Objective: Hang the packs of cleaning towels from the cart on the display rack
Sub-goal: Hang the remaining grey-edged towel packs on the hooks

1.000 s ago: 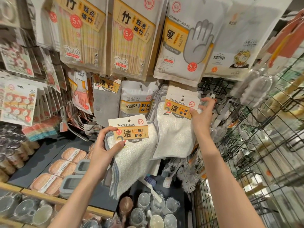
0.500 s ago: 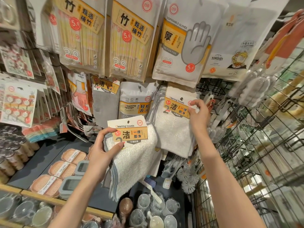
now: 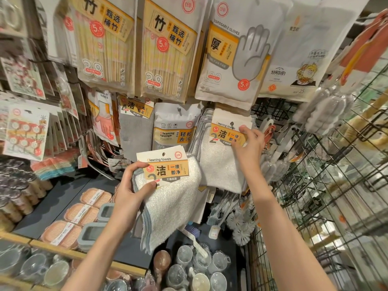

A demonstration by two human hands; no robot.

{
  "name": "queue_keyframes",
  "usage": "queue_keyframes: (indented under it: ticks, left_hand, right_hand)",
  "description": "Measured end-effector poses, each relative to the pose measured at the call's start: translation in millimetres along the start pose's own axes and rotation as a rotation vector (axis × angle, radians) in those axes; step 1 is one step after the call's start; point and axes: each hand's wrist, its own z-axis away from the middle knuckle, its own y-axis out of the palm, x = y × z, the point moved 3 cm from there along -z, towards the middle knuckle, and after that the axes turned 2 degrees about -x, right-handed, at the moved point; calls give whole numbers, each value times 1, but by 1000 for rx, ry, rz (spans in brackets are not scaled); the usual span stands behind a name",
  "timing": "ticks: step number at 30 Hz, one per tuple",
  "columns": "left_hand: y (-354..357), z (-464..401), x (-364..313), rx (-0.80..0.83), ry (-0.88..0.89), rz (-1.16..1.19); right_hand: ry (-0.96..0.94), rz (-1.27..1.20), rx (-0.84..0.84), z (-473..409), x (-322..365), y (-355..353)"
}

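My left hand [image 3: 128, 194] grips a pack of white cleaning towels [image 3: 168, 198] by its orange and white card, held in front of the rack below the hanging goods. My right hand [image 3: 248, 148] pinches the card of another pack of cleaning towels [image 3: 220, 164] that hangs at the front of a row of the same packs on the display rack [image 3: 270, 110]. The hook under that card is mostly hidden. The two packs sit side by side, almost touching.
Above hang bamboo chopstick packs [image 3: 165, 49] and disposable gloves [image 3: 233, 53]. A cleaning sponge pack [image 3: 174, 127] hangs left of the towels. A wire grid [image 3: 327, 196] stands at the right. Soap boxes [image 3: 81, 213] and glass cups [image 3: 195, 269] lie on the shelf below.
My right hand has slid down and left along the hanging pack's card, onto its right edge. The left hand keeps its pack nearly still. The view has shifted slightly.
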Motion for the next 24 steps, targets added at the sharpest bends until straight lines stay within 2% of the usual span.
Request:
queue_keyframes:
  ticks: [3,10,15,19,24]
  left_hand:
    - [1,2,-1,-6,6,-18]
    - [7,10,-9,-17,58,-28]
    - [6,13,-9,-32,63,-63]
    - [4,15,-11,-34,71,-91]
    - [1,17,-11,-43,83,-107]
  right_hand:
    - [-10,80,3,6,0,-4]
    - [-44,44,9,28,15,-11]
    - [-68,-225,220,58,40,10]
    - [-109,-161,397,80,52,33]
    - [-112,-124,482,97,56,46]
